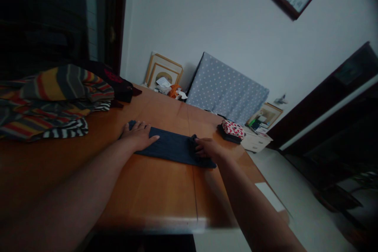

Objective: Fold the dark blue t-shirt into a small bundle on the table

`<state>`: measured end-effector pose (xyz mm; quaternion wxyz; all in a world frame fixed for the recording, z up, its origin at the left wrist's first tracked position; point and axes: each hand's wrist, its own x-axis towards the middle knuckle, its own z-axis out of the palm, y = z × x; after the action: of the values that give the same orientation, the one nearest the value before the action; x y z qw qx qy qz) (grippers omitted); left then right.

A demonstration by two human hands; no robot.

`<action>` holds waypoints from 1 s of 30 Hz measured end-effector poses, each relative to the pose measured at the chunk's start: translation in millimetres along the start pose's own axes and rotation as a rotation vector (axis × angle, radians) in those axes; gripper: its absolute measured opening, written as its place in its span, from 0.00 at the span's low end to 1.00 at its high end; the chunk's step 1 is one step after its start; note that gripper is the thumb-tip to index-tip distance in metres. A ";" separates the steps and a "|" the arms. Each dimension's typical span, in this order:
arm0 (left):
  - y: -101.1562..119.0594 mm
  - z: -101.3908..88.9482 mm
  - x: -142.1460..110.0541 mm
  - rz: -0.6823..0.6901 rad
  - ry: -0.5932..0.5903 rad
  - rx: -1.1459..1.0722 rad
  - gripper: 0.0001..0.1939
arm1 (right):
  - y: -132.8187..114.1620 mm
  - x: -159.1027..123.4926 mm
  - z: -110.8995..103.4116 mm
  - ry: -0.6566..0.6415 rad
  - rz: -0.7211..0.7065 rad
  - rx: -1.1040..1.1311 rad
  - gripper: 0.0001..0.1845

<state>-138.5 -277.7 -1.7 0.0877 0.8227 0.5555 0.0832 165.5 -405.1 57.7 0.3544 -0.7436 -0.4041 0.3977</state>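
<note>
A dark blue garment [168,145], folded into a long flat strip, lies across the wooden table in front of me. My left hand [138,136] rests flat on its left end, with the fingers and thumb spread. At the strip's right end, my right hand [207,149] has its fingers curled around a bunched, raised bit of the same cloth. Part of that right end is hidden under the hand.
A heap of striped clothes [59,98] covers the table's left side. Folded clothes with a red heart pattern [233,128] sit near the right edge of the table [159,189]. Behind stand a polka-dot covered panel [227,86], picture frames [165,69] and a small white drawer unit [256,141].
</note>
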 end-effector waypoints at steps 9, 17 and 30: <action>0.8 -1.3 -1.0 -0.002 0.000 0.003 0.46 | 6.2 12.5 -11.5 0.309 -0.234 -0.091 0.14; -0.3 -0.3 0.4 0.001 0.000 0.011 0.48 | 25.2 11.3 32.1 0.180 -0.483 -0.852 0.26; 1.1 -2.5 -1.4 -0.007 -0.012 0.015 0.48 | 28.8 3.5 45.9 0.053 -0.427 -0.964 0.46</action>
<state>-138.6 -279.3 0.9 0.0853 0.8219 0.5583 0.0739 135.7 -404.8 12.3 0.0557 -0.7333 -0.6744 0.0668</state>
